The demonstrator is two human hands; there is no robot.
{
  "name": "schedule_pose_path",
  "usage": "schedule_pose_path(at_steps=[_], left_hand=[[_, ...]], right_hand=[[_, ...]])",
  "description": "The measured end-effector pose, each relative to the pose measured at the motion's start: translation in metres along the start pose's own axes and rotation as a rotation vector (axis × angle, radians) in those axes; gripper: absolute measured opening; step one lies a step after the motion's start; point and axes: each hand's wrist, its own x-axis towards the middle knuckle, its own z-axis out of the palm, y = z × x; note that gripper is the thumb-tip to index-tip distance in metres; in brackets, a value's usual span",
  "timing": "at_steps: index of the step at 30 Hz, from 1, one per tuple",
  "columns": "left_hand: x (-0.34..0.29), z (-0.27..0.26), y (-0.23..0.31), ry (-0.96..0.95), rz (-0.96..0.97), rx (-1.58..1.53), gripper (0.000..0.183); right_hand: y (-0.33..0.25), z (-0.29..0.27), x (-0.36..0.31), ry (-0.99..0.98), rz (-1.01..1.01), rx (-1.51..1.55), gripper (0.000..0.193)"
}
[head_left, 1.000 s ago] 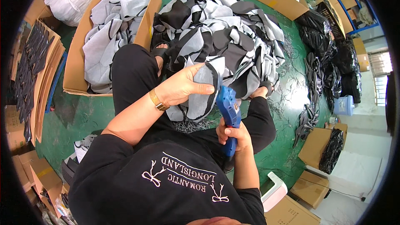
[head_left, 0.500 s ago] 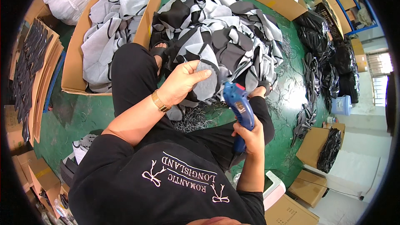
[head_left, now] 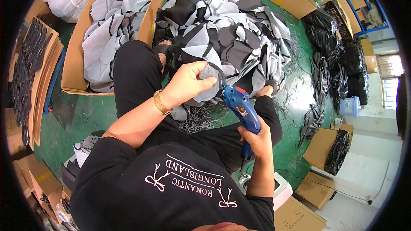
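The left hand (head_left: pixel 188 83) pinches a grey fabric piece (head_left: pixel 208 73) above the lap, at the near edge of the fabric pile (head_left: pixel 231 30) on the green floor (head_left: pixel 81 115). The right hand (head_left: pixel 256 139) grips a blue electric cutter (head_left: pixel 240 107) (nose touching the piece). A cardboard box (head_left: pixel 75 47) stands to the left.
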Motion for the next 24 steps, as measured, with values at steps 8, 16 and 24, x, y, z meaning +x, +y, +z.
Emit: schedule_pose_path(at_steps=[8,16,24], left_hand=[[-0.005,-0.002,0.025,-0.074,0.074,0.155,0.014],[-0.004,-0.015,0.032,-0.246,0.075,0.439,0.012],[-0.005,-0.01,0.009,-0.276,0.127,0.191,0.051]], right_hand=[[-0.01,-0.004,0.002,-0.049,0.037,-0.022,0.032],[-0.018,-0.009,0.007,-0.124,0.064,-0.084,0.033],[-0.019,0.0,0.019,-0.074,0.008,0.187,0.033]])
